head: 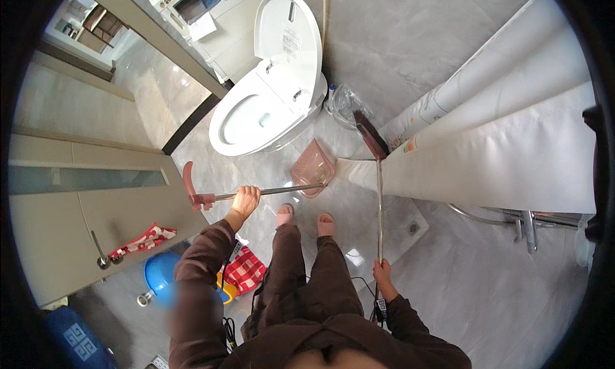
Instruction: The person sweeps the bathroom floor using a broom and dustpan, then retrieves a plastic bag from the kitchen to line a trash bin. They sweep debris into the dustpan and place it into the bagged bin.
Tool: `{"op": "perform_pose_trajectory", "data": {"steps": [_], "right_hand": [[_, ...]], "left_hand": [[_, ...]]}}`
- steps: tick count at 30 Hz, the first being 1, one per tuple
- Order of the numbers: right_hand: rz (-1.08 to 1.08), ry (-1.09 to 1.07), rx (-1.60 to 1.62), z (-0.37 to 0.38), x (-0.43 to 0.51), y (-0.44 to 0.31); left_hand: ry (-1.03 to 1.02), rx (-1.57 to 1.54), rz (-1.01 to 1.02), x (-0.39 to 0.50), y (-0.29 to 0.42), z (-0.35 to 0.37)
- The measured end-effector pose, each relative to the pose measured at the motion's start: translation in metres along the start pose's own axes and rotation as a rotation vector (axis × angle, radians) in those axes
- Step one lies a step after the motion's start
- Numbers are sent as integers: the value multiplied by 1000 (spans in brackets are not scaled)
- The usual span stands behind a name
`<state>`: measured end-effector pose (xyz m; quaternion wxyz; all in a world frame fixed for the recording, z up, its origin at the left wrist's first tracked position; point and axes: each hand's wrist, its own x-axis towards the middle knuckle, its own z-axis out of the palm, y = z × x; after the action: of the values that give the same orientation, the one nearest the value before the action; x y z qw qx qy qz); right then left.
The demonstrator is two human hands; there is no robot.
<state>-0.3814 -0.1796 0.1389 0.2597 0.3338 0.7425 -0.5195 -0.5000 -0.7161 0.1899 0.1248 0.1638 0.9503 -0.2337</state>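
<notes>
My left hand (246, 202) grips the metal handle of a pink plastic dustpan (311, 165). The handle's pink end piece (194, 191) sticks out past my hand to the left. Some small debris seems to lie in the pan, too small to make out. In my right hand (382, 273) is the metal pole (380, 210) of a broom. Its dark-bristled head (371, 137) is by the bottom of the white shower curtain, apart from the dustpan.
A white toilet (254, 121) with raised lid stands ahead. Beside it is a bin with a clear plastic liner (347, 104). The shower curtain (480, 162) hangs to the right, near a floor drain (413, 229). A blue basin (161, 273) and red checked cloth (245, 270) lie lower left.
</notes>
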Motion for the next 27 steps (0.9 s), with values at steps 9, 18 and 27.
{"op": "perform_pose_trajectory", "data": {"steps": [9,18,27], "right_hand": [[114,45,230,64,-63,-19],[237,139,463,138,-80,-15],[269,135,498,151,-84,-16]], "left_hand": [[182,-5,108,-8,-108,-17],[340,-53,193,-12,-181,-17],[544,-51,202,-7,-191,-28]]}}
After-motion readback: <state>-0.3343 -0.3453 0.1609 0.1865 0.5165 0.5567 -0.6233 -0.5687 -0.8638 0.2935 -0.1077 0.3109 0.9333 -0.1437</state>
